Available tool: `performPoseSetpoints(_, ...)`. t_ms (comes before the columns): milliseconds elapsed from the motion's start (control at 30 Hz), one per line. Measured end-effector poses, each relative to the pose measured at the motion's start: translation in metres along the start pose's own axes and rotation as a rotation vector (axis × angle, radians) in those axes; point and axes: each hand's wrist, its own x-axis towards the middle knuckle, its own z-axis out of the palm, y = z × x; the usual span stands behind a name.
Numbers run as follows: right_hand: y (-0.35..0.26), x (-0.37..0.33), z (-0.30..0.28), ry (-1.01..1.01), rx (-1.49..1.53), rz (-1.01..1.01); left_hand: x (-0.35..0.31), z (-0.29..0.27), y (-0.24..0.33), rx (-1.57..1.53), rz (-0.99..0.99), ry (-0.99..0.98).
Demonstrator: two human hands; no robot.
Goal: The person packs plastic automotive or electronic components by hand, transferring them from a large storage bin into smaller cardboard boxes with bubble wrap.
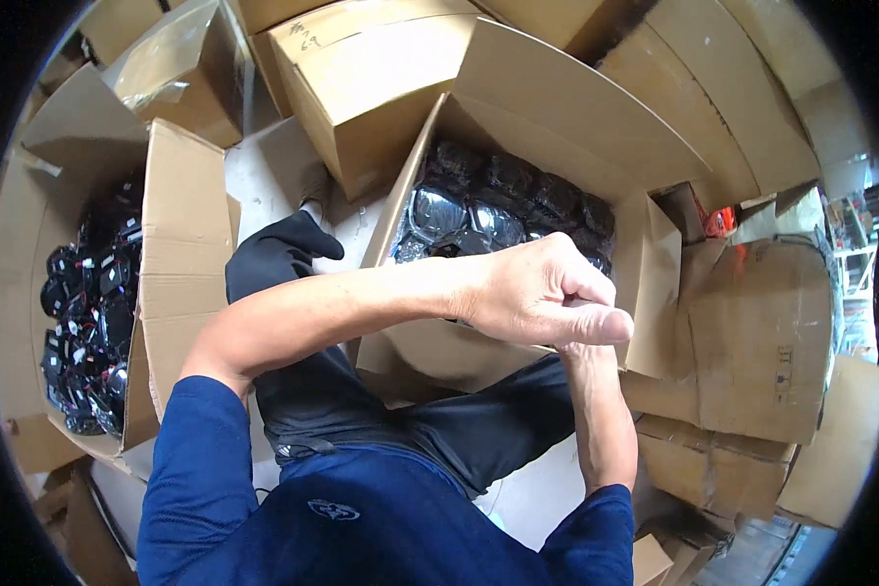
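Note:
My left hand is curled closed, thumb lying along the outside, above the open carton in front of me. It crosses over my right wrist. My right hand is hidden behind it. Anything inside the left hand's fingers is hidden too. Within the carton lie several dark bundles in black plastic wrap. Nearer to me are shiny rounded black items that look wrapped in clear film. My left forearm covers part of the carton's contents.
To the left, an open carton holds a pile of black rounded parts with wires. A closed carton stands ahead. Stacked cartons line the right side. My knees flank the front carton.

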Motion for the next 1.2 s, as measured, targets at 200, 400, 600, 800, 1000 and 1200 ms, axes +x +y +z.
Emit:
performPoseSetpoints(200,0.048,0.049,0.004,0.380,-0.107,0.092,-0.090,-0.101,0.059,0.460,-0.118,0.379)
performPoseSetpoints(400,0.100,0.046,0.121,-0.090,0.685,0.602,-0.271,-0.142,0.241,0.919,-0.431,0.751)
performPoseSetpoints(600,0.144,0.045,0.124,-0.326,-0.051,0.725,-0.463,-0.111,0.426,1.294,-0.798,1.510)
performPoseSetpoints(800,0.198,0.042,0.130,-0.311,-0.421,0.398,-0.600,-0.051,0.418,1.261,-1.608,1.063)
performPoseSetpoints(1000,0.143,0.040,0.135,-0.283,-0.344,0.374,-0.621,-0.095,0.341,1.793,-1.653,0.361)
performPoseSetpoints(1200,0.138,0.036,0.134,-0.292,-0.327,0.348,-0.691,-0.144,0.314,1.829,-1.639,-0.013)
